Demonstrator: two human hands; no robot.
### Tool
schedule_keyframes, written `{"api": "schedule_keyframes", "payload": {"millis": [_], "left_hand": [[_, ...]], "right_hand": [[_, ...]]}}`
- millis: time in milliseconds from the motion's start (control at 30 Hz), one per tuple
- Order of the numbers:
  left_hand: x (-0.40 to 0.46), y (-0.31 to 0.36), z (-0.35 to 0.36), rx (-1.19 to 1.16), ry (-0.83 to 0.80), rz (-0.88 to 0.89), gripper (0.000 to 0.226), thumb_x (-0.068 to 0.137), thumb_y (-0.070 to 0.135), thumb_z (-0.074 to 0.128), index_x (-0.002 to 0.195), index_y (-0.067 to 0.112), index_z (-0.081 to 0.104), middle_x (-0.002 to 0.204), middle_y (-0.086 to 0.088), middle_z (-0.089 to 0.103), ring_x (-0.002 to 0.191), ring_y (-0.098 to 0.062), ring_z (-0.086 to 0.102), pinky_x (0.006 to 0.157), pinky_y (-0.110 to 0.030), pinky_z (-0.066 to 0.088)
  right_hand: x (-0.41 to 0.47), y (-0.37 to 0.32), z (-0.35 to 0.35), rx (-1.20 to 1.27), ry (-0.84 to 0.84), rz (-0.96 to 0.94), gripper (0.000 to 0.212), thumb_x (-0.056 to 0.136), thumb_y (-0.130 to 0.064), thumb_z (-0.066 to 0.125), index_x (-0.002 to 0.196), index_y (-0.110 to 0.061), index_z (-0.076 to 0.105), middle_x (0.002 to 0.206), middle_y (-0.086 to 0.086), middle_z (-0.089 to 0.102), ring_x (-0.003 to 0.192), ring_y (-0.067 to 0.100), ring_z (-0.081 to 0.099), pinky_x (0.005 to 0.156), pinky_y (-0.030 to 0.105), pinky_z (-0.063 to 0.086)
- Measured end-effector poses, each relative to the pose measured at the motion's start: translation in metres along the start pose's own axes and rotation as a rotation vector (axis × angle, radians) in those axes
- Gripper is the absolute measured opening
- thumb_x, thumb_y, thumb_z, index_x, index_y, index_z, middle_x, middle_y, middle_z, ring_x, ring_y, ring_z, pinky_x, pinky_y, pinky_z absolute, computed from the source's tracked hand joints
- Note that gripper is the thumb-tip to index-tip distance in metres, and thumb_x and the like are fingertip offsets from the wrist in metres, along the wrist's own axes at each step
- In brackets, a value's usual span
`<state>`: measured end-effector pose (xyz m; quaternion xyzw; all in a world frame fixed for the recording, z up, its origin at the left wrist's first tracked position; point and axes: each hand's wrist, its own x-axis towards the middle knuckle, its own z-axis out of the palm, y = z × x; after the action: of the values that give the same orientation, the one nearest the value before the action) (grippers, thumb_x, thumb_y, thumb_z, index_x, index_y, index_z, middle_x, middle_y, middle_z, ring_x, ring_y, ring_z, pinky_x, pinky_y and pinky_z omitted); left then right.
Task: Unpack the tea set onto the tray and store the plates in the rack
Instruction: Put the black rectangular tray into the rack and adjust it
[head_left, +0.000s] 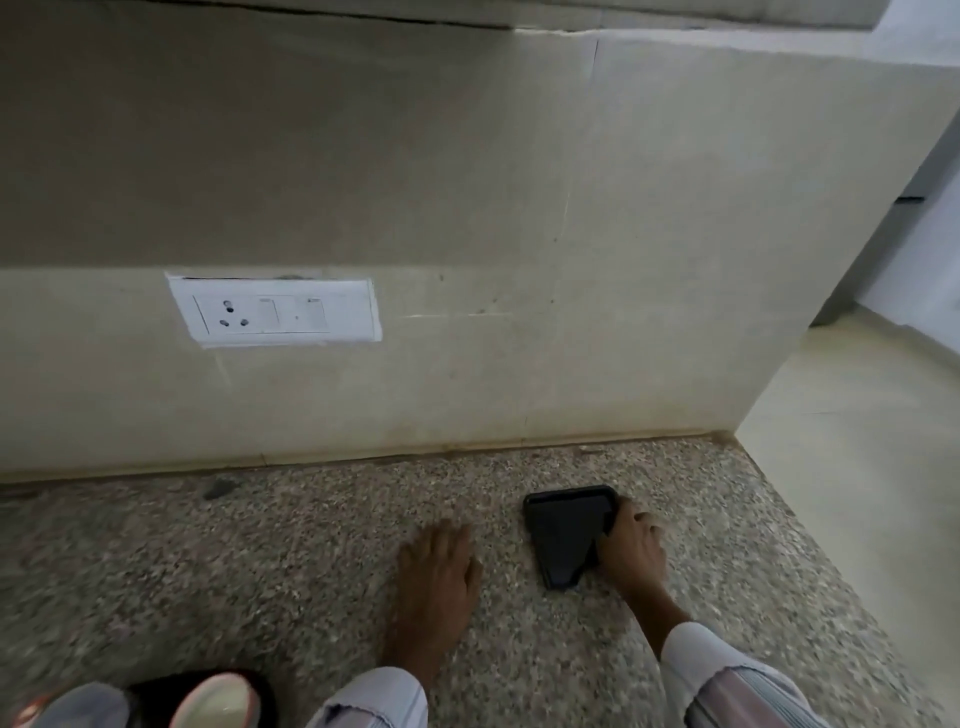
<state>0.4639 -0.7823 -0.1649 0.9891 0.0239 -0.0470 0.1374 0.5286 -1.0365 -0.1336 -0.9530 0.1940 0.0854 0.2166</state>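
Note:
No tray, rack or box shows in this view. At the bottom left edge lie a pale cup-like piece (215, 699) with a pink rim and a bluish piece (85, 706) on something dark; they are cut off by the frame. My left hand (439, 566) rests palm down on the speckled granite counter (260, 571), fingers apart, holding nothing. My right hand (631, 545) lies on the right side of a black phone (563, 535) that lies flat on the counter, fingers curled over its edge.
A beige wall (467, 208) rises behind the counter, with a white socket and switch plate (275, 312) at the left. The counter ends at the right, where a pale floor (857, 467) drops away. A small dark speck (221, 487) sits by the wall.

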Motion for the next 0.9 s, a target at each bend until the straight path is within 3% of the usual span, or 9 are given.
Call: {"api": "schedule_keyframes", "payload": {"millis": [167,267,367,467,533,633,700,767,900], "left_hand": [[-0.002,0.001,0.012,0.017,0.004,-0.041,0.058,0.094,0.052,0.029,0.146,0.032,0.046,0.155,-0.002,0.044,0.141,-0.028,0.044,0.113,-0.058,0.032],[-0.002,0.0,0.018,-0.006,0.063,-0.029,0.056,0.094,0.052,0.036,0.145,0.033,0.047,0.154,0.0,0.045,0.141,-0.027,0.045,0.114,-0.055,0.021],[-0.004,-0.001,0.019,-0.015,0.066,-0.015,0.056,0.097,0.053,0.032,0.149,0.034,0.04,0.159,0.001,0.036,0.146,-0.026,0.036,0.116,-0.053,0.012],[-0.003,0.0,0.006,-0.029,0.019,0.018,0.055,0.101,0.047,0.022,0.155,0.035,0.023,0.166,0.004,0.015,0.153,-0.022,0.015,0.122,-0.052,0.007],[-0.004,-0.005,-0.011,-0.042,0.013,0.011,0.055,0.103,0.043,0.02,0.156,0.033,0.019,0.167,0.004,0.013,0.153,-0.02,0.013,0.123,-0.049,0.011],[-0.009,-0.027,-0.044,-0.075,0.031,-0.013,0.057,0.1,0.049,0.015,0.154,0.033,0.026,0.165,0.005,0.021,0.151,-0.021,0.02,0.121,-0.048,0.02],[-0.016,-0.046,-0.071,-0.051,0.064,0.008,0.068,0.094,0.055,0.008,0.152,0.029,0.032,0.162,0.002,0.028,0.149,-0.024,0.027,0.118,-0.049,0.026],[-0.024,-0.064,-0.099,-0.035,0.101,0.013,0.063,0.097,0.053,0.014,0.151,0.028,0.036,0.16,-0.001,0.034,0.146,-0.025,0.032,0.115,-0.05,0.03],[-0.043,-0.109,-0.148,-0.012,0.187,-0.029,0.048,0.102,0.043,0.032,0.143,0.025,0.046,0.154,-0.001,0.042,0.141,-0.025,0.038,0.112,-0.049,0.03]], "right_hand": [[0.003,0.003,0.002,0.154,-0.075,0.023,0.053,0.091,-0.031,0.059,0.138,-0.016,0.041,0.143,0.024,0.046,0.134,0.044,0.045,0.108,0.053,0.043],[0.013,0.007,0.005,0.212,-0.108,0.027,0.046,0.087,-0.027,0.064,0.13,-0.016,0.05,0.13,0.017,0.061,0.125,0.039,0.055,0.102,0.052,0.05],[0.005,0.0,-0.001,0.371,-0.117,0.04,0.046,0.09,-0.016,0.061,0.133,-0.012,0.048,0.116,0.016,0.065,0.098,0.031,0.065,0.08,0.044,0.057],[-0.011,-0.006,-0.003,0.497,-0.15,0.024,0.041,0.096,-0.011,0.055,0.136,-0.01,0.045,0.101,0.009,0.059,0.075,0.014,0.058,0.055,0.029,0.046],[-0.019,-0.012,-0.001,0.55,-0.177,-0.025,0.043,0.1,-0.012,0.052,0.141,-0.012,0.041,0.101,0.008,0.059,0.075,0.012,0.057,0.055,0.027,0.045],[-0.032,-0.031,-0.003,0.659,-0.261,-0.123,0.048,0.106,-0.012,0.043,0.152,-0.018,0.03,0.13,0.016,0.054,0.085,0.018,0.06,0.06,0.033,0.055],[-0.036,-0.051,0.0,0.685,-0.326,-0.16,0.053,0.108,-0.016,0.039,0.158,-0.023,0.023,0.143,0.016,0.046,0.099,0.031,0.062,0.072,0.044,0.059],[-0.045,-0.075,0.003,0.732,-0.373,-0.19,0.05,0.107,-0.017,0.038,0.155,-0.03,0.03,0.141,0.02,0.051,0.104,0.04,0.063,0.075,0.049,0.059],[-0.083,-0.141,0.009,0.836,-0.407,-0.244,0.048,0.105,-0.009,0.039,0.147,-0.033,0.037,0.13,0.016,0.054,0.104,0.039,0.062,0.077,0.052,0.058]]}}
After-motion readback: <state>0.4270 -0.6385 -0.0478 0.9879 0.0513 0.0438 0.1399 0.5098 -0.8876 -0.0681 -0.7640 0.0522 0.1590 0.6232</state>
